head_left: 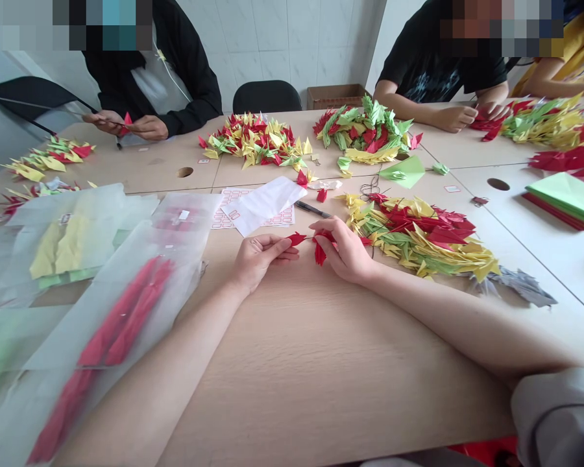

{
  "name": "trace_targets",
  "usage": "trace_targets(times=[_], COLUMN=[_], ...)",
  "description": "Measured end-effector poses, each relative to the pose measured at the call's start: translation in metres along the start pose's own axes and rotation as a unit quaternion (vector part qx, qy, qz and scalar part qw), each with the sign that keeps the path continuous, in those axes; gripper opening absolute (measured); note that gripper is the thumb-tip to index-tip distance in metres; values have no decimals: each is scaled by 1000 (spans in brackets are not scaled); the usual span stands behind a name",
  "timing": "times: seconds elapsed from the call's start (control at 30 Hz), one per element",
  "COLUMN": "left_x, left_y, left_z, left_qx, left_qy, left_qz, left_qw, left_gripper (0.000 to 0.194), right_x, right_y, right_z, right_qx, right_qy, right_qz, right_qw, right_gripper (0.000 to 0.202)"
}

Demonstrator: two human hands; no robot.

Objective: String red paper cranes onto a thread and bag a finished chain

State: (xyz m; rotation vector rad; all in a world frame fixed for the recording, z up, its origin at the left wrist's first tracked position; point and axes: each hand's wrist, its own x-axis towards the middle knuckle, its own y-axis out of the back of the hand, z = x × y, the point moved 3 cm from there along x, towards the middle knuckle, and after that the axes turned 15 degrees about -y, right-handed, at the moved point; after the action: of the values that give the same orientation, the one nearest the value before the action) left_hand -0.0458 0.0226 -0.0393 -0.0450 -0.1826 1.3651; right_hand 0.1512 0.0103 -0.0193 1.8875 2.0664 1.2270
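Observation:
Just above the near part of the table, my left hand [263, 258] pinches a small red paper crane [296, 239] between thumb and fingertips. Close to its right, my right hand [345, 251] is closed on more red folded paper cranes [320, 253], partly hidden by the fingers. A thin line seems to run between the two hands. Beside my right hand lies a heap of red, yellow and green paper cranes [418, 233], with dark thread near it. A black pen [313, 209] rests just beyond my hands, by a white paper sheet [267, 204].
Clear plastic bags [141, 285] holding red and yellow folded paper cover the left side. Crane piles [255, 139] stand farther back. Green paper squares [567, 198] are stacked at right, near a cable hole [498, 185]. Co-workers [433, 84] sit across the table, their hands on paper.

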Motion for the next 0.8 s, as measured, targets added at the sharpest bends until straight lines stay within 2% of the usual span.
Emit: trace_targets(times=[0.17, 0.37, 0.47, 0.6, 0.7, 0.8], left_x=[3, 8, 9, 11, 10, 7], left_y=[8, 17, 20, 25, 24, 16], left_z=[0, 0, 0, -1, -1, 0], left_qx=[3, -34, -41, -53, -53, -40], left_qy=[-19, -50, -66, -77, -81, -78], left_qz=[65, 161, 191, 226, 213, 137], left_qw=[998, 985, 978, 970, 972, 987], left_gripper=[32, 34, 32, 30, 29, 29], right_x=[2, 7, 7, 8, 9, 7], right_y=[1, 0, 1, 4, 7, 10], right_z=[2, 8, 9, 10, 9, 3], right_qx=[49, 128, 108, 41, -12, -31], right_qy=[-35, -79, -69, -49, -53, -31], right_qz=[9, -13, 4, 60, 84, 84], right_qw=[998, 989, 992, 996, 995, 995], right_gripper=[21, 25, 20, 20, 22, 17])
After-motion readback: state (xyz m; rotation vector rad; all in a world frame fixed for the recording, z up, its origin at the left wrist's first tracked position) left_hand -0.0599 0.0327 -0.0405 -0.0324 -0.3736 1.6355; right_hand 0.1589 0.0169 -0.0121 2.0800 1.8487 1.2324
